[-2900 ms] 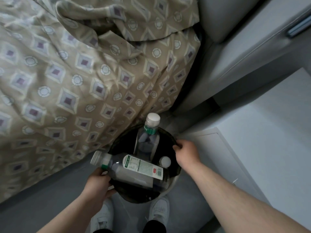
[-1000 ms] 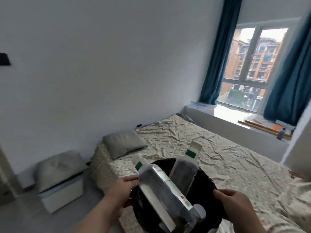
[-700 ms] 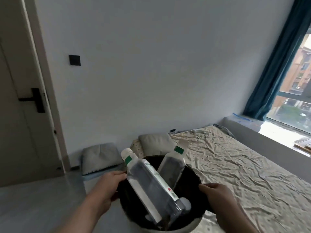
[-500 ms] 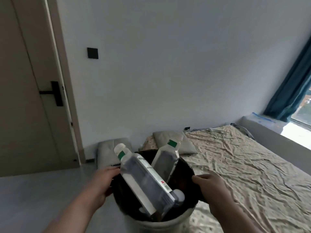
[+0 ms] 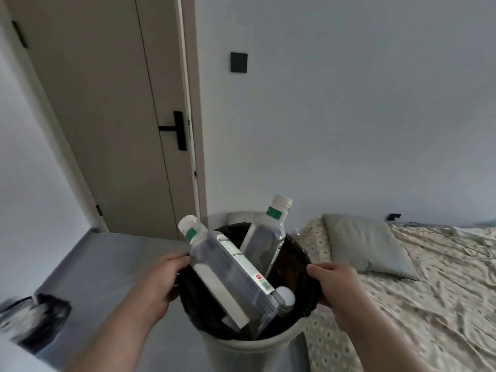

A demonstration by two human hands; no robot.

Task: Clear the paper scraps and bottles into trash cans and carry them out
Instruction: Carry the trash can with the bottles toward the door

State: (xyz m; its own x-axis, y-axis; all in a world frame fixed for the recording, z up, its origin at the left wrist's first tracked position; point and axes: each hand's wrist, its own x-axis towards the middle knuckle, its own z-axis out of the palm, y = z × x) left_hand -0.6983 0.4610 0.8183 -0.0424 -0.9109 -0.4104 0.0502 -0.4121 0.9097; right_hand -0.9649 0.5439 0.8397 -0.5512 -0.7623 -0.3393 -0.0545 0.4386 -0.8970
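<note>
While the trash can (image 5: 241, 353) hangs between two hands, progress: the bottles look binned. Carrying out is what remains, I'd judge. No loose paper scraps show.
Door (image 5: 107, 130): one, beige, closed, ahead on the left. With both hands full, opening it looks like the next snag.
Bed (image 5: 429, 304): one, on the right, with a patterned sheet and one grey pillow (image 5: 367, 248) on it.
Held can: grey with a black liner, in front of the person. Its base is out of view.
Second trash can (image 5: 37, 320): low on the floor at left, blurred and black-lined, with pale contents I cannot identify. That makes two cans.
Bottles: three, all in the held can. The nearer bottle (image 5: 230, 272) leans left and the farther bottle (image 5: 265, 242) rests against the back rim, both poking above it. The third bottle (image 5: 285, 296) shows only a white cap.
Left hand (image 5: 158, 285): fingers curled round the can's left rim.
Right hand (image 5: 338, 288): fingers curled over the right rim.
</note>
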